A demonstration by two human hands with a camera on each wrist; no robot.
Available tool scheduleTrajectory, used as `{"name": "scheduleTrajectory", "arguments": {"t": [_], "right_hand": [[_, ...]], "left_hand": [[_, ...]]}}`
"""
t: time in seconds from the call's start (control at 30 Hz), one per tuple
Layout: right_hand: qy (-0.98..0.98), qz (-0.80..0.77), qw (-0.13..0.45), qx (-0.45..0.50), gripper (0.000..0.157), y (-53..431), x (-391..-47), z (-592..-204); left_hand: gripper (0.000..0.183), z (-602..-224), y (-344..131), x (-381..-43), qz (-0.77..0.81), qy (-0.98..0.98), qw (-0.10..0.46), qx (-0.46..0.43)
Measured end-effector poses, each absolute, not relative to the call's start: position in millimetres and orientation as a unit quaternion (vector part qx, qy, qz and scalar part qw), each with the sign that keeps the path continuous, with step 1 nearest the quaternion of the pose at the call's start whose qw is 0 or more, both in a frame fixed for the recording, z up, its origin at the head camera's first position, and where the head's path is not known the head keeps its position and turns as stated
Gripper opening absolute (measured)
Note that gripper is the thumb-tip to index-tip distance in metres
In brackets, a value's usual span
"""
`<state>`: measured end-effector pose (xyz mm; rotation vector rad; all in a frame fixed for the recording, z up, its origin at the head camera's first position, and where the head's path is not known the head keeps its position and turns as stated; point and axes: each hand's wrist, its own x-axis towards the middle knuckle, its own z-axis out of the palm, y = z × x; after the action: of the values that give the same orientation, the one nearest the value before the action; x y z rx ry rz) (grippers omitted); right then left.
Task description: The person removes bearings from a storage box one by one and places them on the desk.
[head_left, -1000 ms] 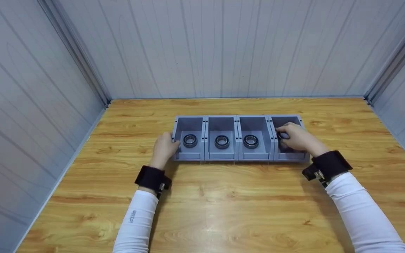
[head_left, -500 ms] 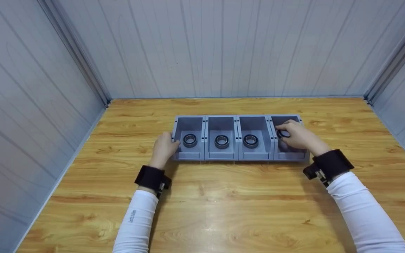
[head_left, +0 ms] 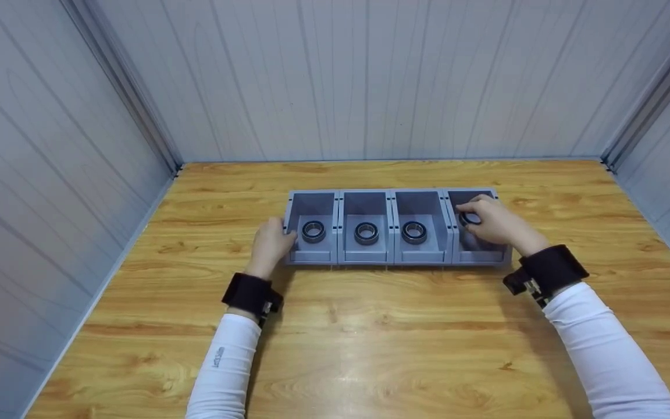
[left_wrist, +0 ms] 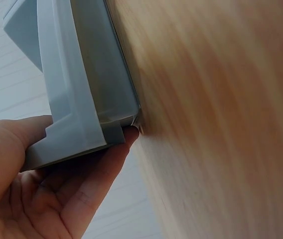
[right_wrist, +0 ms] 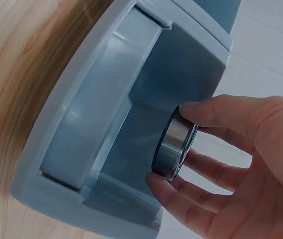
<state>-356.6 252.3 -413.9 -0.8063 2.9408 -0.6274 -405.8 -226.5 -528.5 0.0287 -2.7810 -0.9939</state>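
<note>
Right hand and bearing edge slightly toward the back of the bin row

Since the earlier frames, the right hand (head_left: 495,221) and the ring-shaped bearing (right_wrist: 174,144) of black and silver metal have shifted a little rearward in the rightmost bin of the joined row of four grey plastic bins (head_left: 394,256). The left hand stays at the row's left end.

Being round, the bearing has no long side; the axis through its hole runs roughly from the bin's floor toward the right palm, with one flat face turned to that palm. It sits inside the rightmost bin; whether it touches the floor, I cannot tell. The right thumb and fingertips pinch its rim from opposite sides, the palm over the bin. That forearm slants in from the row's front right.

At the row's left end, the left hand grips the outer bin's wall, thumb on one side and fingers on the other, its forearm reaching in from the front left.

Matching bearings (head_left: 366,240) lie flat in the row's other three bins. Beneath the row is a wood-grained yellow-brown tabletop (head_left: 335,326).
</note>
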Motion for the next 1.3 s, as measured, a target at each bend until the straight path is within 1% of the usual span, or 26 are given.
{"name": "scheduleTrajectory", "arguments": {"t": [0.03,0.1,0.23,0.27,0.33,0.6,0.83,1.0,1.3], "right_hand": [[0.945,-0.203,0.014,-0.258,0.047,252.4,-356.3,-413.8],[0.944,-0.206,0.011,-0.258,0.047,252.2,-355.4,-413.0],[0.945,-0.205,0.013,-0.254,0.048,251.6,-352.9,-410.6],[0.946,-0.204,0.014,-0.253,0.049,251.3,-352.0,-409.8],[0.947,-0.201,0.018,-0.250,0.049,251.2,-351.2,-408.7],[0.944,-0.207,0.016,-0.258,0.049,253.0,-350.7,-404.3],[0.945,-0.212,0.028,-0.247,0.050,252.7,-351.8,-399.0],[0.946,-0.210,0.034,-0.245,0.050,251.3,-352.7,-395.7],[0.944,-0.205,0.019,-0.259,0.048,252.0,-353.1,-394.9]], "left_hand": [[0.017,-519.5,-223.1,-396.8,-0.339,-0.936,0.095,0.004],[0.018,-519.9,-223.2,-397.1,-0.339,-0.936,0.094,0.004],[0.015,-524.3,-226.2,-401.6,-0.332,-0.939,0.094,0.004],[0.015,-535.1,-230.7,-412.2,-0.327,-0.941,0.092,0.008],[0.015,-538.4,-232.8,-415.6,-0.327,-0.941,0.091,0.007],[0.016,-539.5,-233.3,-418.4,-0.327,-0.942,0.076,0.007],[0.023,-537.9,-233.2,-417.0,-0.332,-0.940,0.071,0.013],[0.022,-536.6,-233.5,-415.9,-0.328,-0.942,0.071,0.016],[0.017,-538.7,-233.6,-416.0,-0.320,-0.944,0.084,0.007]]}}
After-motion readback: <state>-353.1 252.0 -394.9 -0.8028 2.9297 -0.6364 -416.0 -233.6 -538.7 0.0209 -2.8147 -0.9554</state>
